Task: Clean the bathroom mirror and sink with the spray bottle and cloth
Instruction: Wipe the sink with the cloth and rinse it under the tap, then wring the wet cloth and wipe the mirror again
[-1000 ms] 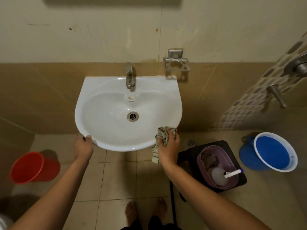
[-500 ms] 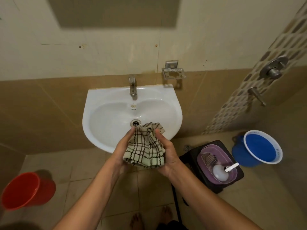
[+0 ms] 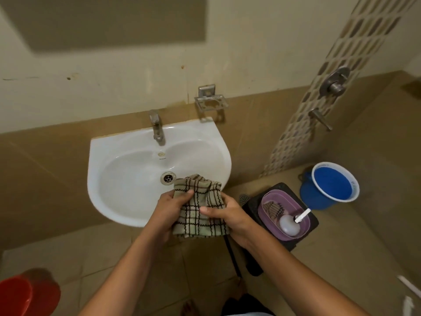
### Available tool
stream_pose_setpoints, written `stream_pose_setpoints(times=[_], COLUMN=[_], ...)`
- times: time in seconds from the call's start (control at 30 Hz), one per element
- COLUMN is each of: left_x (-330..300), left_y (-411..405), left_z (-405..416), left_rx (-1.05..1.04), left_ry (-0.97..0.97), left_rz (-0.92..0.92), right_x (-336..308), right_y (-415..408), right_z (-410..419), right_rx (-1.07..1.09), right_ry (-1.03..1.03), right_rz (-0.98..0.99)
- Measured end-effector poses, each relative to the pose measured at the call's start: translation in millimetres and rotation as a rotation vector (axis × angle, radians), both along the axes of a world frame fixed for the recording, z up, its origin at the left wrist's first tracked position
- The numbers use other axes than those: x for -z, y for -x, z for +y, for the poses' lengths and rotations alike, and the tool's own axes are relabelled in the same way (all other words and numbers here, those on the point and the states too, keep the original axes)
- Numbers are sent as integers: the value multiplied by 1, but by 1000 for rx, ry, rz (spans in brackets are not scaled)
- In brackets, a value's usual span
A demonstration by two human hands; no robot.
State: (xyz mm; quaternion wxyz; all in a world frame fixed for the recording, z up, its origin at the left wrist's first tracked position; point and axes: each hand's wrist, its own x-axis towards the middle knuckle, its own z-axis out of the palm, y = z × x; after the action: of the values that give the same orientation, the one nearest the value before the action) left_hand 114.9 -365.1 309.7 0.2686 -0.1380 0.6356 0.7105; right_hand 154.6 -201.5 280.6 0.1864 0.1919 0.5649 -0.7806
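Note:
A checked beige cloth (image 3: 199, 215) hangs folded between both hands, in front of the white sink's (image 3: 118, 179) front rim. My left hand (image 3: 169, 209) grips its left edge, thumb on top. My right hand (image 3: 227, 216) pinches its right side. The sink has a metal tap (image 3: 156, 127) at the back and a drain (image 3: 168, 178) in the middle. A white spray bottle (image 3: 290, 225) lies in a purple basket (image 3: 268, 199) to the right. The mirror's lower part (image 3: 109, 21) shows dark on the wall above.
The basket sits on a black stool (image 3: 281, 187). A blue bucket (image 3: 330, 188) stands on the floor at the right, a red bucket (image 3: 27, 295) at the lower left. A metal soap holder (image 3: 210, 100) and wall taps (image 3: 335, 84) stick out from the wall.
My left hand left the sink rim and joined the right on the cloth, which came from the rim's right side to the front. The view has tilted up, showing more wall and mirror.

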Motion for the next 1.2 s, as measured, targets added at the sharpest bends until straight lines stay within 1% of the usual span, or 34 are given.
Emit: stream_pose_setpoints(times=[0.17, 0.23, 0.3, 0.37, 0.43, 0.47, 0.53, 0.63, 0.8, 0.87, 1.0, 1.07, 1.1, 1.13, 1.2], left_x=[9, 15, 21, 23, 15, 11, 5, 1, 6, 12, 25, 33, 38, 42, 52], left_y=[25, 31, 35, 41, 44, 44, 46, 52, 52, 53, 56, 57, 59, 60, 65], left_z=[29, 46, 65, 91, 122, 135, 167, 197, 237, 250, 271, 278, 281, 283, 291], left_rx=[80, 82, 48, 8, 26, 68, 163, 175, 210, 241, 367, 423, 449, 486, 603], left_ry=[-51, 4, 96, 236, 392, 405, 300, 127, 12, -20, 1, -7, -24, -56, -96], left_rz=[-71, -64, 2, 150, 307, 324, 210, 7, -139, -162, -78, -61, -65, -78, -116], right_x=[10, 10, 9, 10, 10, 8, 8, 10, 14, 19, 29, 34, 37, 40, 48], right_y=[10, 13, 15, 17, 17, 17, 17, 17, 9, 3, -12, -18, -21, -24, -29], right_z=[35, 59, 82, 108, 129, 137, 155, 175, 205, 217, 233, 241, 245, 248, 251], right_rx=[250, 298, 331, 351, 361, 361, 353, 327, 389, 427, 486, 524, 529, 524, 526], right_ry=[111, 156, 177, 187, 185, 182, 166, 126, 64, 46, 32, -7, 9, 75, 269], right_rz=[-63, -56, -48, -24, 0, 9, 23, 44, 23, 1, -67, -92, -81, -62, -40])
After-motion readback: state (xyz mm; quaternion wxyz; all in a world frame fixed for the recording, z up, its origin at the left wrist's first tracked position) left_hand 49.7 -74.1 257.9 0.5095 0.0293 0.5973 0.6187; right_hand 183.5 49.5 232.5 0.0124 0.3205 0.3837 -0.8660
